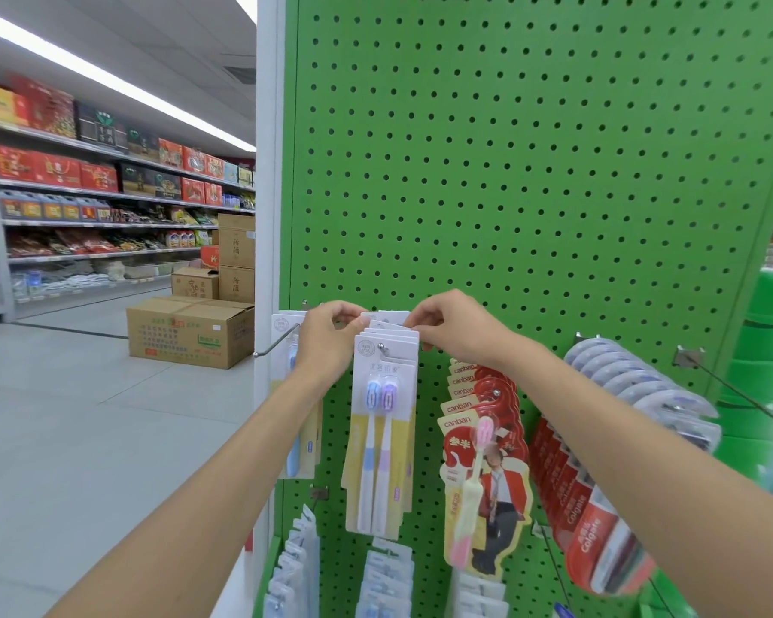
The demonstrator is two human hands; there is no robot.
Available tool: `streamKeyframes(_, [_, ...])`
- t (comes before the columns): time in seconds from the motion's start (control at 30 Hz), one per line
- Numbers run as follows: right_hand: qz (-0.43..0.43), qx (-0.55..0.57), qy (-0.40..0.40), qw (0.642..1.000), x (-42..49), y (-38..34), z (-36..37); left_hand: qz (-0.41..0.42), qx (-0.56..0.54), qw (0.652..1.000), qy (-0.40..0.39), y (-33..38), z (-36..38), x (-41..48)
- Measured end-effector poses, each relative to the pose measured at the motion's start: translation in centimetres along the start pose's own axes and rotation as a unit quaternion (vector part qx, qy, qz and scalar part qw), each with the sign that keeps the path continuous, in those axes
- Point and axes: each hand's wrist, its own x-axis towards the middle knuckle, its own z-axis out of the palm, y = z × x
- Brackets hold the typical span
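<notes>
I see the left hand (329,336) and right hand (449,327) pinching the top edges of the white-and-yellow carded two-toothbrush packs (382,421) hanging on the green perforated metal pegboard (532,171).

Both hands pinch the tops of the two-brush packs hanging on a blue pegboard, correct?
No: the pegboard is green, not blue, as the head view shows. The left hand and right hand do pinch the tops of the two-brush packs hanging on it.

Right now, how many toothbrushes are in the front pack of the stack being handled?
2: blue toothbrush on the left, pink toothbrush on the right, side by side. Rear packs hide theirs.
</notes>
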Motion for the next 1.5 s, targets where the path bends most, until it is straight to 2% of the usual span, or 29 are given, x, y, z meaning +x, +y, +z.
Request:
streamKeyframes(0.37, [0.015, -0.006, 0.004, 1.000, -0.2, -0.5, 0.0, 0.088, 0.108, 0.983, 0.123, -0.4, -1.1, -3.3])
streamKeyframes(0.67, [0.032, -0.017, 0.011, 0.999, -0.7, -1.1, -0.1, 0.110, 0.189, 0.969, 0.112, -0.7, -2.8, -6.2])
streamKeyframes(0.8, [0.031, -0.032, 0.066, 0.997, -1.7, -1.9, -0.2, 0.091, 0.198, 0.969, 0.114, -0.6, -4.0, -7.3])
streamKeyframes(1.0, [-0.038, -0.023, 0.219, 0.975, -5.5, -4.4, 1.3, 0.013, 0.153, 0.986, 0.067, -1.7, -6.8, -9.9])
streamKeyframes(1.07, [-0.070, 0.005, 0.243, 0.968, -7.4, -5.2, 2.5, -0.015, 0.111, 0.991, 0.067, -1.6, -7.7, -11.1])
streamKeyframes(1.2, [-0.098, 0.064, 0.233, 0.965, -10.3, -6.2, 6.5, -0.025, 0.027, 0.995, 0.097, -1.0, -8.5, -13.1])
streamKeyframes(1.37, [-0.086, 0.105, 0.284, 0.949, -13.3, -5.9, 10.5, -0.038, -0.037, 0.992, 0.115, -0.7, -7.9, -15.1])
streamKeyframes(1.43, [-0.061, 0.135, 0.262, 0.954, -14.3, -5.6, 11.7, -0.048, -0.063, 0.991, 0.106, -0.9, -7.1, -16.0])
streamKeyframes(1.5, [-0.021, 0.190, 0.200, 0.961, -15.3, -5.6, 12.7, -0.069, -0.102, 0.988, 0.094, -1.3, -6.1, -16.7])
